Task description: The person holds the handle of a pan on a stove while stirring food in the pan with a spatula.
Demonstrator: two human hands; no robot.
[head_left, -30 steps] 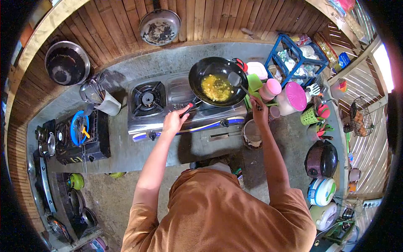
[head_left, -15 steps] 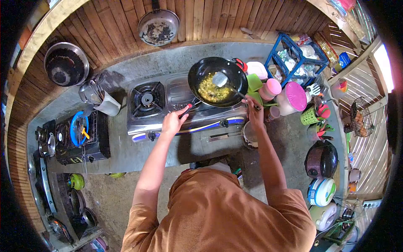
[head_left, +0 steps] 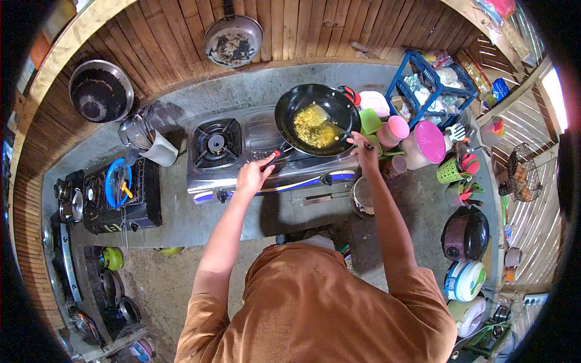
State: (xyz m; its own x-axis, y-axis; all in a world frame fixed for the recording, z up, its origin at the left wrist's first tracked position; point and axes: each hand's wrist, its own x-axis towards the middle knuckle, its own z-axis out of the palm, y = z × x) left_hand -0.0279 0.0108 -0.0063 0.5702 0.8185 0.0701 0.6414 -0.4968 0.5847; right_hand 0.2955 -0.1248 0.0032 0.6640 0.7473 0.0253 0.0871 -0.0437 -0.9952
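Note:
My left hand [head_left: 254, 174] is closed around the black and red handle of a dark wok [head_left: 342, 106], which sits over the right side of a two-burner gas stove [head_left: 203, 186]. Inside the wok is yellowish chopped food [head_left: 310, 130] in shiny liquid. In my right hand [head_left: 365, 149] is the handle of a spatula [head_left: 341, 130], its blade down in the food and partly hidden by it. The burner under the wok is hidden. A bare burner [head_left: 216, 144] shows to the left.
Green and pink containers [head_left: 396, 128] crowd close right of the wok, below a blue rack [head_left: 414, 91]. A knife [head_left: 324, 198] and a round board [head_left: 363, 196] lie in front of the stove. Left stands a utensil holder [head_left: 160, 149]; a pan [head_left: 233, 41] hangs behind.
The spatula blade has gone from showing above the food to down in it. The wok has tilted slightly, and the food and liquid have shifted. My left hand stays on the handle.

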